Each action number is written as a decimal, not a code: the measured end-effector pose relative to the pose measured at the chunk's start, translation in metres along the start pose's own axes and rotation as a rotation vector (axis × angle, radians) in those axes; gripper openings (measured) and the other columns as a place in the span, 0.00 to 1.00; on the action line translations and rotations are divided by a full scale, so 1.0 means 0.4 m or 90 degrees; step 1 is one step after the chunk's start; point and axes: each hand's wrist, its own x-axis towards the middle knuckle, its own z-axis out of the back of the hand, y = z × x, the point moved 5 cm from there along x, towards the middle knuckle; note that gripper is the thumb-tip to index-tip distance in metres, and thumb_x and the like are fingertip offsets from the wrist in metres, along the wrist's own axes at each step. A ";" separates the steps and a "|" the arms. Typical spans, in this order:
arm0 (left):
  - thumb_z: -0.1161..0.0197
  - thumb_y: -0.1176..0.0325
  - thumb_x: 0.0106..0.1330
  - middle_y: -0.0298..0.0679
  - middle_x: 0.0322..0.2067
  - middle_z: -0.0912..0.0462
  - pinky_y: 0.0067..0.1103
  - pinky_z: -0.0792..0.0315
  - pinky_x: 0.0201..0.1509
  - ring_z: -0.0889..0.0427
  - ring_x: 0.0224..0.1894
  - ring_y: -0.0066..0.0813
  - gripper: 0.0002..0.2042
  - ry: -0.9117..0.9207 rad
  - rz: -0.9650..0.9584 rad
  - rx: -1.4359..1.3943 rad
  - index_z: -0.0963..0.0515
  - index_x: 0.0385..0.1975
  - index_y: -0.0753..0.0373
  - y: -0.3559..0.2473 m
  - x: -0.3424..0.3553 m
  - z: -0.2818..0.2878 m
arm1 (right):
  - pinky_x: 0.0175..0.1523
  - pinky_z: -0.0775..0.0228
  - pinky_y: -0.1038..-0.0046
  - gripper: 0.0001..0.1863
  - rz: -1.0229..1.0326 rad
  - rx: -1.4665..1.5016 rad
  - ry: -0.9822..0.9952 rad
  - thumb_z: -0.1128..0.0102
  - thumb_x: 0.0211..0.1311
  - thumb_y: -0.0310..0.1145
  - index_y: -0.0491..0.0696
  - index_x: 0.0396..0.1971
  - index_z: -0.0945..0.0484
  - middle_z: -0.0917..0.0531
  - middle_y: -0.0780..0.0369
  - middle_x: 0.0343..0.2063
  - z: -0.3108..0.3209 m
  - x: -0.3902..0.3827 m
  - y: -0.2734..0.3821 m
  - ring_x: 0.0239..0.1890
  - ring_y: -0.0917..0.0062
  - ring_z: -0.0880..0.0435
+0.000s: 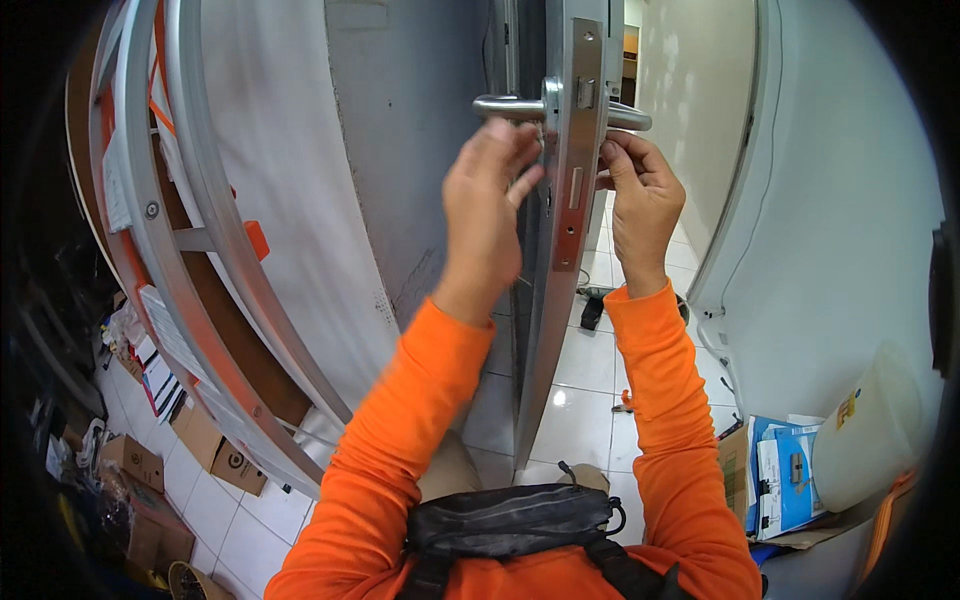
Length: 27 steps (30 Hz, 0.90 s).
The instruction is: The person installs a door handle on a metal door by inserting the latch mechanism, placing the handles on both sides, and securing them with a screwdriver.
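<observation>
An open door stands edge-on before me, with a steel latch plate along its edge and lever handles on both faces. My left hand is just below the left lever, its fingers bent and smeared by motion, little finger apart; whether it holds anything is unclear. My right hand is under the right lever, fingertips pinched against or beside that face of the door on something I cannot make out. Both forearms wear orange sleeves. A black waist bag lies across my front.
An aluminium ladder leans at the left, beside cardboard boxes and clutter. At the lower right stand a translucent white container and blue folders. A cable runs down the right wall. A tiled passage shows beyond the door.
</observation>
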 end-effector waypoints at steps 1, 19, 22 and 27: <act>0.41 0.60 0.76 0.50 0.52 0.20 0.35 0.23 0.62 0.20 0.58 0.42 0.17 -0.033 0.052 -0.069 0.26 0.55 0.67 -0.027 0.024 0.006 | 0.34 0.18 0.78 0.08 -0.005 0.005 0.016 0.38 0.71 0.25 0.37 0.45 0.17 0.12 0.58 0.36 -0.004 0.002 -0.001 0.34 0.78 0.13; 0.38 0.65 0.71 0.40 0.41 0.15 0.31 0.25 0.56 0.18 0.47 0.31 0.10 -0.008 0.004 0.081 0.19 0.44 0.65 -0.099 0.100 0.016 | 0.36 0.17 0.77 0.09 -0.078 0.115 0.044 0.42 0.74 0.28 0.38 0.46 0.19 0.13 0.57 0.36 -0.059 -0.034 -0.012 0.35 0.78 0.13; 0.37 0.65 0.70 0.40 0.40 0.16 0.31 0.25 0.56 0.18 0.47 0.32 0.10 -0.019 0.031 0.116 0.19 0.44 0.64 -0.112 0.094 0.012 | 0.35 0.17 0.78 0.08 -0.077 0.148 0.022 0.40 0.72 0.26 0.39 0.46 0.19 0.12 0.57 0.37 -0.055 -0.022 -0.020 0.35 0.78 0.13; 0.36 0.64 0.70 0.39 0.40 0.16 0.30 0.25 0.56 0.19 0.47 0.31 0.10 -0.011 0.040 0.158 0.19 0.44 0.63 -0.121 0.093 0.015 | 0.32 0.20 0.79 0.11 -0.139 0.172 0.063 0.36 0.71 0.32 0.40 0.44 0.18 0.14 0.61 0.32 -0.069 -0.003 -0.038 0.33 0.79 0.15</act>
